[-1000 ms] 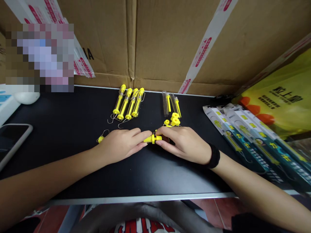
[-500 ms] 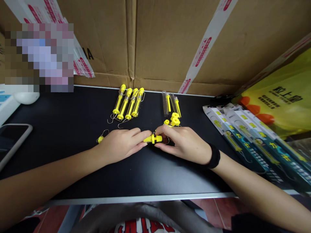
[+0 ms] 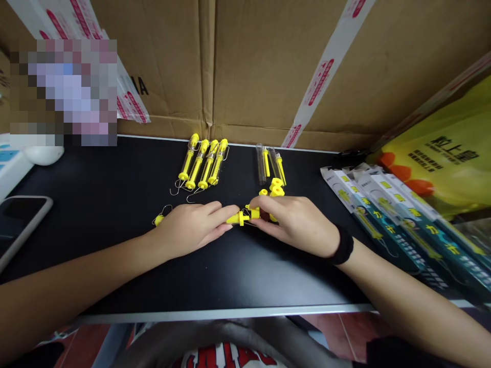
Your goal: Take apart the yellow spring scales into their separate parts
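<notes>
On the black table (image 3: pixel 115 204), my left hand (image 3: pixel 192 227) pinches one end of a small yellow plastic piece (image 3: pixel 240 218) with a flange. My right hand (image 3: pixel 299 222), a black band on its wrist, is closed on the other end, where a second yellow part (image 3: pixel 253 212) shows at the fingertips. Behind the hands lie several assembled yellow-and-clear tubes with wire hooks (image 3: pixel 203 163). Two clear tubes with yellow inserts (image 3: pixel 270 163) and a few loose yellow caps (image 3: pixel 275 186) lie just beyond my right hand. A small yellow hook part (image 3: pixel 160 217) rests left of my left hand.
Cardboard boxes (image 3: pixel 249 66) with printed tape wall off the back. Packaged items in blue-and-white sleeves (image 3: pixel 395 214) lie at the right, below a yellow bag (image 3: pixel 448 148). A phone (image 3: pixel 19 220) and a white object (image 3: pixel 42 152) sit at the left edge.
My right hand has slid slightly to the right, and a second yellow part now shows between the hands. My left hand has stayed put.
</notes>
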Tool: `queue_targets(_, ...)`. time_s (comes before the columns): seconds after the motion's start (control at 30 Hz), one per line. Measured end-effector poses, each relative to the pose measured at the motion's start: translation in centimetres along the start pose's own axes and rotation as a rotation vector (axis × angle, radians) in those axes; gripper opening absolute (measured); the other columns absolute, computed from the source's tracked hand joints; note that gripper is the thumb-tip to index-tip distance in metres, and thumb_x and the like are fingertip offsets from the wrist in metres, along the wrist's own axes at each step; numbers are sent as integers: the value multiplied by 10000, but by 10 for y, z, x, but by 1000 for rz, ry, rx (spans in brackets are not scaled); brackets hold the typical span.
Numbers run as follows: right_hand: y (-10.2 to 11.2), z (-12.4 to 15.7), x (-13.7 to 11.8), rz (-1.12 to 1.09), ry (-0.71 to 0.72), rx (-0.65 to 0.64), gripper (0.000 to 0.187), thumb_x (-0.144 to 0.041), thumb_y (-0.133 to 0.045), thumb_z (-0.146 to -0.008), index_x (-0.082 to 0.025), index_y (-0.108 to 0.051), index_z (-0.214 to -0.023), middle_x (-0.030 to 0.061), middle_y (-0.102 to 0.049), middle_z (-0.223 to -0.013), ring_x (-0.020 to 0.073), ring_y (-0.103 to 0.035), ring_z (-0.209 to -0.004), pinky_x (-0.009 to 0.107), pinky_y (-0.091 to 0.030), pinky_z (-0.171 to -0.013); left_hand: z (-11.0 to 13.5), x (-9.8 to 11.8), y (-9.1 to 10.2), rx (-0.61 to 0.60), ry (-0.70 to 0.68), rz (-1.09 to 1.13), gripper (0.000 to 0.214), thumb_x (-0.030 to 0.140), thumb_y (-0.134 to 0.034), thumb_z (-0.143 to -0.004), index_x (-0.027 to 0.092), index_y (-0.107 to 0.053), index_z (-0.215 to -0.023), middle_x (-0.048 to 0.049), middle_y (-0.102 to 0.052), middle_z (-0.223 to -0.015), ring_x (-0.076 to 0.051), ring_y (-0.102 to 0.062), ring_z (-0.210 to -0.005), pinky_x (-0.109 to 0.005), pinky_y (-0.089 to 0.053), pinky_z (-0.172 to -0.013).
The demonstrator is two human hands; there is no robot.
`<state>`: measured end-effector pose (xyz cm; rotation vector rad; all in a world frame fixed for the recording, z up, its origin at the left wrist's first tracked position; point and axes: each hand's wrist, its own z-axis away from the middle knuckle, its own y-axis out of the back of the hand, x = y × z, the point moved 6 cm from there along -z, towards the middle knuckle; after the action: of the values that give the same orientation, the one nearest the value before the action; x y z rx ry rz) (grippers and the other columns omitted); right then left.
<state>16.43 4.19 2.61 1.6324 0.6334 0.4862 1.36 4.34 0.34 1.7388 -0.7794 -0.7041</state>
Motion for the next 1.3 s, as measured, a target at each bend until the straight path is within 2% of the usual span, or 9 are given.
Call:
queue_targets(0.2, 15, 4, 26, 316, -255, -80, 317, -421, -307, -942, -175, -503, -895, 42, -651, -666, 177, -595, -558, 267, -175, -473, -1, 0, 1, 23, -4, 31, 284, 371, -346, -944, 277, -451, -1190, 49, -610, -864, -107, -623, -675, -230, -377, -512)
queue_targets(0.3, 14, 9, 34, 383, -264, -173, 274, -415, -386, -914, -169, -503, -940, 50, -666, -692, 192, -605, -563, 264, -140, -466, 0, 0, 1, 25, -5, 32, 286, 377, -354, -940, 278, -457, -1188, 50, -611, -858, -105, -620, -664, -228, -379, -509)
queue_targets(0.5, 8, 20, 45, 405, -262, -270, 172, -296, -520, -836, -187, -521, -971, 49, -681, -771, 207, -634, -618, 263, -173, -460, 1, 0, 0, 0, 8, 44, 287, 370, -369, -933, 272, -472, -1182, 39, -618, -869, -104, -620, -677, -218, -389, -519)
queue_targets(0.83, 3, 23, 43, 305, -196, -317, 156, -343, -564, -803, -208, -542, -878, 13, -662, -733, 176, -608, -589, 254, -218, -476, -1, -1, 3, -2, 47, 69, 313, 374, -387, -924, 266, -434, -1213, 38, -617, -942, -112, -627, -681, -228, -403, -513)
queue_targets(1.0, 9, 21, 41, 257, -195, -272, 205, -366, -596, -794, -214, -532, -917, -1, -659, -739, 172, -605, -587, 248, -231, -474, 0, -2, 3, -14, 77, 111, 256, 368, -402, -915, 241, -460, -1130, 36, -616, -953, -114, -636, -698, -225, -414, -524)
queue_targets(1.1, 15, 17, 35, 230, -200, -213, 261, -439, -530, -837, -202, -535, -947, 21, -656, -747, 185, -611, -605, 251, -259, -483, 0, -2, 2, -16, 61, 104, 246, 366, -395, -918, 240, -465, -1117, 30, -616, -944, -114, -632, -684, -225, -409, -525)
queue_targets(1.23, 15, 6, 12, 4, -164, -121, 350, -498, -383, -904, -193, -526, -1000, 37, -649, -771, 172, -609, -659, 254, -346, -559, 0, -2, 2, 6, 52, 132, 260, 357, -410, -911, 235, -451, -1138, 22, -613, -940, -113, -626, -699, -219, -417, -554)
queue_targets(1.3, 9, 2, -4, -149, -101, -95, 370, -506, -377, -905, -195, -499, -1064, 25, -641, -787, 156, -601, -672, 246, -375, -590, 0, -1, 3, 33, 47, 155, 287, 344, -429, -901, 233, -432, -1166, 14, -606, -957, -120, -623, -738, -220, -433, -593)
